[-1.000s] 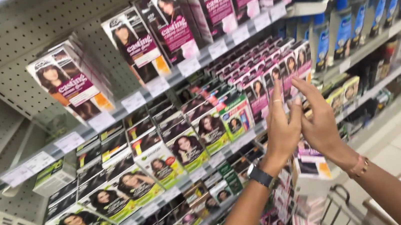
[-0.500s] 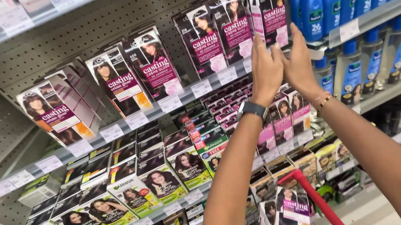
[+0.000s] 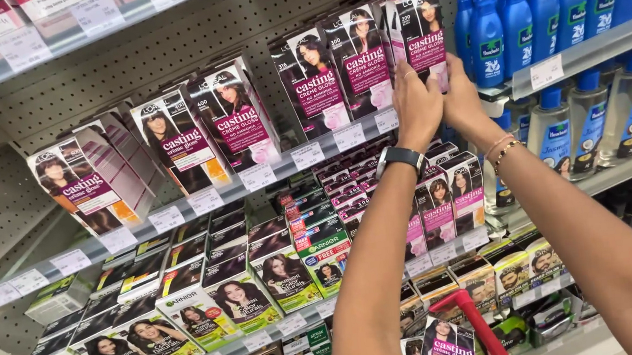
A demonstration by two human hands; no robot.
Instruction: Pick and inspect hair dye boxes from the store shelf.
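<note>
Head view, my left hand (image 3: 416,104): I am raising it to the upper shelf, palm toward the boxes, fingers pressing against the left side of a hair-colour box (image 3: 423,34). A dark wristwatch (image 3: 400,157) is sitting on this wrist.

Head view, my right hand (image 3: 462,97): I am holding it just beside the left hand, the two nearly touching, fingers closing on the lower right of the same box. A thin bracelet (image 3: 505,151) is circling this wrist.

Head view, held box: it is standing upright at the right end of its row, its base resting on or just above the upper shelf edge (image 3: 177,213); I cannot tell which. Both my hands are clamping it between them.

Head view, neighbouring boxes: more dark-and-magenta hair-colour boxes (image 3: 336,76) are lining the same shelf to the left, some leaning back against the pegboard wall (image 3: 158,45).

Head view, lower shelves: green-edged hair-colour boxes (image 3: 235,302) are lying in slanted rows below my forearms.

Head view, right bay: blue bottles (image 3: 542,5) are standing on the top shelf, with clear bottles with blue caps (image 3: 603,117) on the shelf beneath.

Head view, bottom centre: a red bar (image 3: 480,333) is showing between my arms, near the lowest boxes.
</note>
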